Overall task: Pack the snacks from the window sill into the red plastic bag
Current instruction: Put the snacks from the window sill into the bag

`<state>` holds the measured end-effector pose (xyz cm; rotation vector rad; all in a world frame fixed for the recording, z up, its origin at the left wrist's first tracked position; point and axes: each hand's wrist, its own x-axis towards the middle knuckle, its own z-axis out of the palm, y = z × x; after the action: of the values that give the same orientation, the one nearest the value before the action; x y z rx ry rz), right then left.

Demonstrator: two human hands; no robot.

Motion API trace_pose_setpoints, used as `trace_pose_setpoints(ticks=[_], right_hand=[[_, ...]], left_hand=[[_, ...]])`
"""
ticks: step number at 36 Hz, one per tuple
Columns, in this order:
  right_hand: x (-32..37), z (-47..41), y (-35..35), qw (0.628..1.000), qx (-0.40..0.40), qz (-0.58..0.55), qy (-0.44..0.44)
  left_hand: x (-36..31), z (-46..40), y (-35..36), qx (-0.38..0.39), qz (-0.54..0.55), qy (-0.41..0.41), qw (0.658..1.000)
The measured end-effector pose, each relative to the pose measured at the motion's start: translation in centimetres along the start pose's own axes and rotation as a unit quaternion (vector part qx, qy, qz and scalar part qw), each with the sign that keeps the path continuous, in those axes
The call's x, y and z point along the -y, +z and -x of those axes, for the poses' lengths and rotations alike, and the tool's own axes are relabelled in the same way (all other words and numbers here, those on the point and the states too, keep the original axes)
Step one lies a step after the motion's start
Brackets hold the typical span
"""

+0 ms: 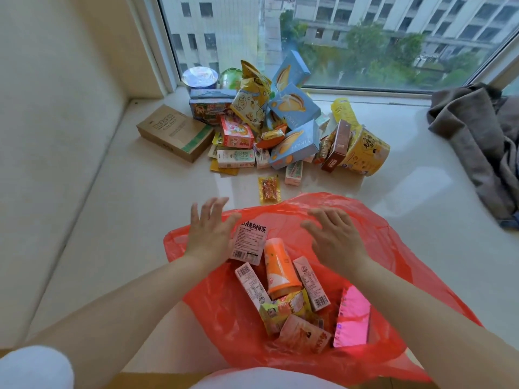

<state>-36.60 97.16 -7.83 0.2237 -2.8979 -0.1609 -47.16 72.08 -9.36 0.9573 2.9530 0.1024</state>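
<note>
Along the near edge of the pale stone window sill (126, 220), a crumpled translucent red plastic bag (393, 242) is spread with its mouth wide. At the sill's right edge a heap of grey cloth (471, 130) is bunched. Towards the far edge, against the window glass, the loose pile of snacks (269, 122) is seen: pale blue cardboard boxes (295, 106), a yellow round paper tub (366, 153) tipped on its side, a flat brown cardboard carton (174, 133) at the pile's left, and a small yellow-edged sachet (269, 190) lying apart, between the pile and the bag. Inside the bag, an orange cylindrical cup (279, 268), narrow pink drink cartons (251, 284) and a shiny pink foil packet (352, 318) are noted.

Both hands are held over the bag's far rim, fingers spread and straight, nothing gripped. The left hand (209, 230) is poised at the rim's left side, just beside a white labelled packet (250, 242); the right hand (335, 237) is poised over the right side. Contact with the plastic cannot be told.
</note>
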Motion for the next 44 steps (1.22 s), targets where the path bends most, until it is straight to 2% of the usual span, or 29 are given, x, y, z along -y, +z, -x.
trace_pose_setpoints(ticks=[3, 5, 7, 10, 13, 15, 16, 17, 20, 21, 23, 26, 28, 30, 32, 37, 41, 44], right_hand=[[-0.1, -2.9, 0.2, 0.999, 0.024, 0.020, 0.012], [-0.2, -4.7, 0.3, 0.996, 0.077, 0.028, 0.027], [-0.4, -6.1, 0.7, 0.989, 0.139, 0.032, 0.044], [-1.2, -7.9, 1.7, 0.971, 0.232, 0.020, 0.054], [-2.2, -9.2, 2.6, 0.960, 0.276, 0.009, 0.051], [-2.7, -9.7, 3.6, 0.954, 0.294, -0.017, 0.053], [-2.8, -10.0, 4.1, 0.951, 0.304, -0.026, 0.050], [-2.8, -10.4, 4.6, 0.946, 0.320, -0.034, 0.046], [-2.7, -11.6, 5.9, 0.924, 0.376, -0.069, 0.029], [-2.8, -12.2, 6.4, 0.919, 0.382, -0.092, 0.034], [-3.2, -13.3, 7.4, 0.916, 0.358, -0.160, 0.079], [-4.3, -15.2, 8.2, 0.919, 0.263, -0.251, 0.155], [-5.5, -16.7, 8.5, 0.941, 0.177, -0.239, 0.164], [-6.9, -18.3, 8.8, 0.972, 0.117, -0.158, 0.131], [-8.3, -19.8, 9.3, 0.982, 0.140, -0.068, 0.102], [-10.6, -22.2, 11.4, 0.979, 0.197, 0.032, 0.044], [-11.5, -22.8, 13.4, 0.962, 0.220, 0.158, -0.032], [-12.1, -23.1, 14.5, 0.952, 0.260, 0.161, -0.021]], left_hand=[[0.8, -1.8, 0.4, 0.108, -0.048, -0.059, 0.991], [1.4, -2.9, 0.7, 0.177, -0.050, -0.093, 0.979], [2.2, -3.8, 1.1, 0.195, -0.007, -0.129, 0.972], [3.4, -5.3, 0.8, 0.162, 0.151, -0.173, 0.960], [3.9, -7.1, -0.3, 0.159, 0.354, -0.183, 0.903], [4.7, -8.4, -0.7, 0.134, 0.425, -0.226, 0.866], [5.2, -9.0, -0.6, 0.129, 0.428, -0.247, 0.860], [5.8, -9.7, -0.4, 0.136, 0.399, -0.260, 0.869], [6.5, -11.5, -0.2, 0.202, 0.224, -0.264, 0.916], [6.2, -12.4, -0.2, 0.217, 0.234, -0.258, 0.912], [4.9, -14.3, -0.4, 0.231, 0.352, -0.231, 0.877], [2.2, -16.9, -0.6, 0.244, 0.467, -0.203, 0.826], [1.0, -18.5, 0.2, 0.226, 0.469, -0.221, 0.825], [0.4, -20.0, 1.9, 0.216, 0.444, -0.261, 0.829], [-0.3, -21.2, 3.5, 0.228, 0.420, -0.289, 0.830], [-2.0, -23.4, 6.6, 0.278, 0.358, -0.300, 0.840], [-3.1, -24.4, 9.2, 0.257, 0.291, -0.325, 0.862], [-3.9, -24.9, 10.6, 0.234, 0.259, -0.310, 0.884]])
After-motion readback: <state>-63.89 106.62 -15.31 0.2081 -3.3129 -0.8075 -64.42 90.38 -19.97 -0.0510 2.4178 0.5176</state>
